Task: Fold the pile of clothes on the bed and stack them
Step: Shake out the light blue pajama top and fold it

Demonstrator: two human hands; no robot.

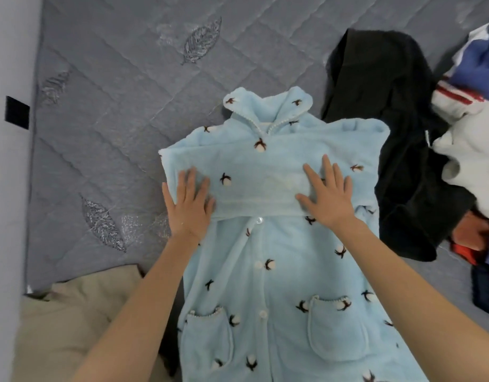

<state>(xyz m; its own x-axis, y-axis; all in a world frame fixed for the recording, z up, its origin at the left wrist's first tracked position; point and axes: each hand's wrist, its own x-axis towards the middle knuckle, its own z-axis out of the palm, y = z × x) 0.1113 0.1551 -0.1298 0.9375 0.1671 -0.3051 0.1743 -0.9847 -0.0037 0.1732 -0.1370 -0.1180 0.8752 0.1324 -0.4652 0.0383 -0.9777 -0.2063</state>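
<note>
Both hands lie flat, palms down, fingers straight and slightly spread, gripping nothing. The left hand [189, 205] presses on the left end of a folded sleeve [259, 175] that runs as a band across the chest of a light blue fleece pajama top [265, 299]. The right hand [328, 194] presses on the same band nearer its right end. Both bare forearms reach in from the bottom edge.

The pajama top lies face up on the bed, spread lengthwise with its collar [265, 106] pointing away from the person and its hem running out of view at the bottom. It is printed with small cotton-boll motifs. A row of pale buttons [259, 220] runs down the front, and two patch pockets [337, 326] sit low on either side of it.

Just to the right, partly under the top's right shoulder, lies a crumpled black garment [389, 133]. Beyond it, at the right edge, is the unfolded pile of clothes [471, 111], showing white, blue and red-striped fabric, with an orange-red piece [469, 238] and a dark navy one [485, 293] lower down.

A beige cloth [72, 326] lies at the lower left, beside the left forearm. The grey quilted mattress [113, 106] carries embroidered leaf shapes. A pale wall [6, 216] with a black square [17, 113] borders it on the left.
</note>
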